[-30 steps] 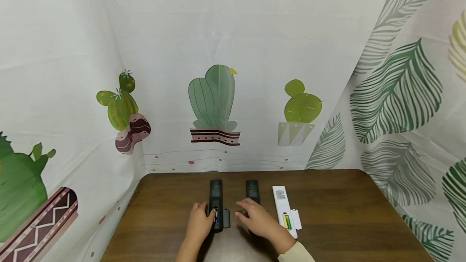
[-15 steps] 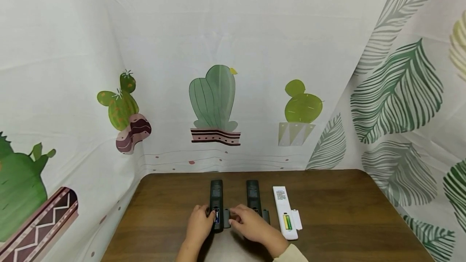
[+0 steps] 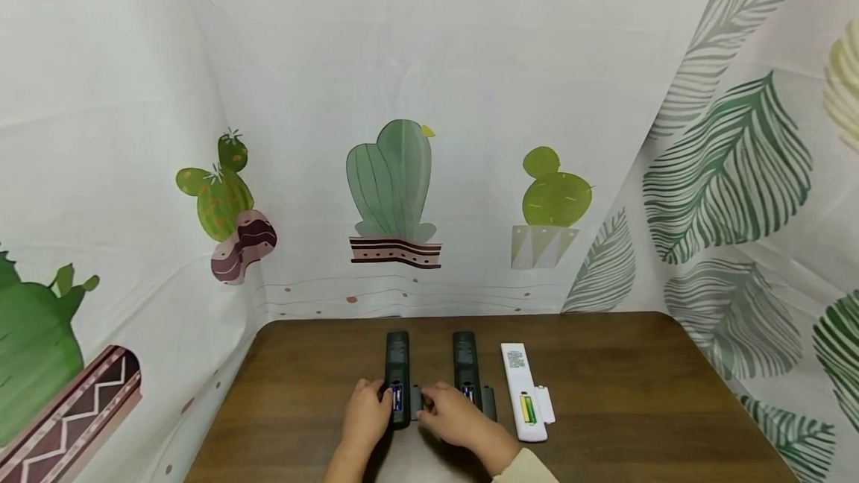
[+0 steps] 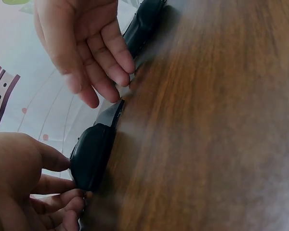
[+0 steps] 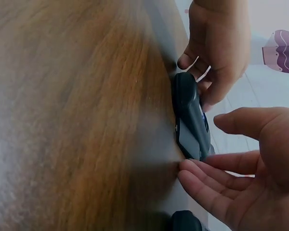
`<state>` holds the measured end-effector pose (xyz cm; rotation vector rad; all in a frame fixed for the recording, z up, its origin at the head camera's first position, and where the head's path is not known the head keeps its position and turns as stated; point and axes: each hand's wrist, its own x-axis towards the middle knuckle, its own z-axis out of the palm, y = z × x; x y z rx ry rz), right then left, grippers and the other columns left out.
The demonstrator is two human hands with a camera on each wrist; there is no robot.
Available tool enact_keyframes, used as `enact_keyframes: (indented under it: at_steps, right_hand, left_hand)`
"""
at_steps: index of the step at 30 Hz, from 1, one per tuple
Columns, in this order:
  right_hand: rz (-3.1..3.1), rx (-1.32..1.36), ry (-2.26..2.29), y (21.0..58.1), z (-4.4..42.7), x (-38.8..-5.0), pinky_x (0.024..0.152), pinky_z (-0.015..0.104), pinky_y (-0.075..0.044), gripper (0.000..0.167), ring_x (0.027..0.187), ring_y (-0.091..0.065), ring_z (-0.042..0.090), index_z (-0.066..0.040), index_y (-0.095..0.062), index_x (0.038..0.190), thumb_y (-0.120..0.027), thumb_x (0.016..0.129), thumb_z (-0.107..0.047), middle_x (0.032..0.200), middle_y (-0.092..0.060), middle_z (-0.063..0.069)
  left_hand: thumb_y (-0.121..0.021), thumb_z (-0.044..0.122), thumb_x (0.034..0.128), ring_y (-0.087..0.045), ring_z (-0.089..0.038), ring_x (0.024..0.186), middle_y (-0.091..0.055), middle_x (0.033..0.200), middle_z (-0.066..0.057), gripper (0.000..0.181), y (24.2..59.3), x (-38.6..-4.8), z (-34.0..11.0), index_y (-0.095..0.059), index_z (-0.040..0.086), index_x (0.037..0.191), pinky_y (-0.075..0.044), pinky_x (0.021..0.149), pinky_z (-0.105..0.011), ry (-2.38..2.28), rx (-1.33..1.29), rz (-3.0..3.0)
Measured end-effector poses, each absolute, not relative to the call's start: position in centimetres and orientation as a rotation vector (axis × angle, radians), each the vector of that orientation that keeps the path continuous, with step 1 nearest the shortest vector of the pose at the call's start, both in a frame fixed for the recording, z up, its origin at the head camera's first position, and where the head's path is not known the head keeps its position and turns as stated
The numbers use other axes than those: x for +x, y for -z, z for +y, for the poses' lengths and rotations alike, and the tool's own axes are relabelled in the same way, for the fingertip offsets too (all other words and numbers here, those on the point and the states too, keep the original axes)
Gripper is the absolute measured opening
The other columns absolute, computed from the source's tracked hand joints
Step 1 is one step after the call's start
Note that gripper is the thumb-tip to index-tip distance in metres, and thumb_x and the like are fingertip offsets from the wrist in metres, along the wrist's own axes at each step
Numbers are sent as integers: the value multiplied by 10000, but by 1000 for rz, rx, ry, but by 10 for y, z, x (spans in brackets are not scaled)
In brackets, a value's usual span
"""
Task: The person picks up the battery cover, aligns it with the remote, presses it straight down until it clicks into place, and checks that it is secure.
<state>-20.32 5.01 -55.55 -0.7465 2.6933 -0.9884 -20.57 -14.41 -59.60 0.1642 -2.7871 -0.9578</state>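
A black remote control (image 3: 397,355) lies face down on the table, its battery compartment uncovered, with blue batteries (image 3: 397,396) inside. My left hand (image 3: 365,417) grips its left edge, thumb on top and fingers low along the side. Against the remote's right side lies its dark battery cover (image 3: 415,404). The fingertips of my right hand (image 3: 458,417) touch the cover's outer edge. In the right wrist view the right thumb stands apart from those fingers, which are fairly straight, and the cover (image 5: 189,138) slants beside the remote.
A second black remote (image 3: 464,355), partly behind my right hand, has blue batteries and its cover (image 3: 489,402) alongside. Further right lies a white remote (image 3: 517,379) with green-yellow batteries and a white cover (image 3: 545,404). Printed cloth (image 3: 470,95) hangs behind the wooden table (image 3: 617,393).
My right hand has moved left from over the second remote to the first remote's battery cover, uncovering the second remote's batteries. The left hand stays on the first remote.
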Motion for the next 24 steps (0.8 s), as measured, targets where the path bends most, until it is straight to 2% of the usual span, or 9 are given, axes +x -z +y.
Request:
enact_keyframes:
  at_steps: [7, 13, 18, 24]
  right_hand:
    - [2730, -582, 1034, 562, 39, -209, 802, 392, -550, 479, 901, -652, 223, 68, -646, 1258, -711, 903, -247, 1017, -678, 122]
    - [2695, -392, 1132, 569, 30, -216, 767, 452, -531, 516, 839, -607, 211, 62, -639, 1246, -742, 881, -289, 948, -645, 87]
    - [2674, -338, 1153, 572, 26, -220, 777, 484, -533, 551, 839, -611, 228, 73, -625, 1257, -752, 873, -302, 931, -645, 99]
    - [2706, -335, 1147, 573, 23, -221, 757, 469, -519, 490, 818, -593, 231, 45, -646, 1192, -752, 872, -311, 893, -625, 78]
  left_hand:
    - [-645, 262, 954, -668, -284, 843, -645, 956, -129, 370, 599, -205, -143, -720, -51, 1135, -543, 778, -488, 958, 206, -2771]
    - [-662, 362, 942, -610, -213, 755, -606, 899, -83, 419, 597, -206, -141, -718, -11, 1126, -508, 706, -437, 954, 234, -2780]
    - [-673, 358, 930, -584, -207, 754, -608, 869, -90, 435, 597, -206, -141, -707, -28, 1127, -487, 684, -417, 995, 229, -2793]
    - [-689, 317, 912, -557, -202, 745, -602, 835, -81, 413, 596, -207, -140, -704, -40, 1119, -464, 670, -398, 1054, 237, -2772]
